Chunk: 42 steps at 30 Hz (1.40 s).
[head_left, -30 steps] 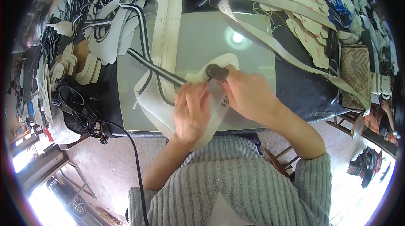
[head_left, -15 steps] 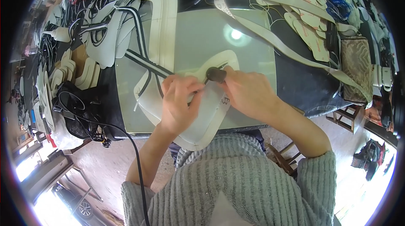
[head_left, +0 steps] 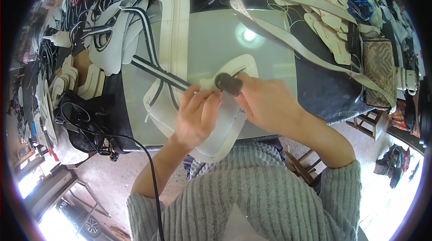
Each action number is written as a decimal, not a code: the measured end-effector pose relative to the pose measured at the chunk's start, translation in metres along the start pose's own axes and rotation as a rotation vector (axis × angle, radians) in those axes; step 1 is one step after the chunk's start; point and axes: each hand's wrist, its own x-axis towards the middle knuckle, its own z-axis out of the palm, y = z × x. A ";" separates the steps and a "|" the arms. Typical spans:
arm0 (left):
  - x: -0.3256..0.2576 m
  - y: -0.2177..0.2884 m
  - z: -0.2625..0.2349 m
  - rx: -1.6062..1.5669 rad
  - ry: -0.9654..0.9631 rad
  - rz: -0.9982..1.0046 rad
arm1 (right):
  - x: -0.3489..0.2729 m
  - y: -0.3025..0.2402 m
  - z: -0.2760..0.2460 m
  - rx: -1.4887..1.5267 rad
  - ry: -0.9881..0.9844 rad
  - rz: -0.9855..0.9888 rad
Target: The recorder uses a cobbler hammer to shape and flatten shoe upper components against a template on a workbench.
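My right hand (head_left: pixel 270 103) is closed round a short dark-handled tool (head_left: pixel 230 84); its working end is hidden. My left hand (head_left: pixel 196 115) pinches the end of a black-and-white striped strip (head_left: pixel 164 76), with the fingertips close to the tool. Both hands are above a white, curved, padded-looking piece (head_left: pixel 211 148) shaped like a shoe upper part. Its upper arm curls beyond my right fingers, and its lower tip overhangs the near table edge. Underneath lies a pale grey board (head_left: pixel 274 61).
A long cream template (head_left: pixel 173 29) with grooves lies on the board's left. A pale strap (head_left: pixel 270 27) loops at the right beside a patterned case (head_left: pixel 378 72). A white squeeze bottle (head_left: pixel 60 39), cut pieces and a black cord (head_left: pixel 150 164) are at the left.
The dark handle has tilted, its rounded end shifting slightly left. My left fingers have moved a little to the right along with the strip's end, and my right hand has turned slightly.
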 end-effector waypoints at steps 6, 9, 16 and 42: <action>0.002 -0.001 -0.003 -0.198 0.009 -0.248 | 0.001 0.011 0.012 -0.078 -0.071 0.028; 0.000 -0.003 -0.002 -0.296 -0.014 -0.403 | 0.002 0.010 0.011 -0.082 -0.085 0.039; 0.002 -0.007 -0.003 -0.033 -0.022 0.030 | 0.003 0.010 0.003 -0.070 -0.061 -0.003; 0.007 -0.031 -0.018 -0.141 -0.175 0.098 | 0.001 0.007 0.012 -0.112 -0.093 0.007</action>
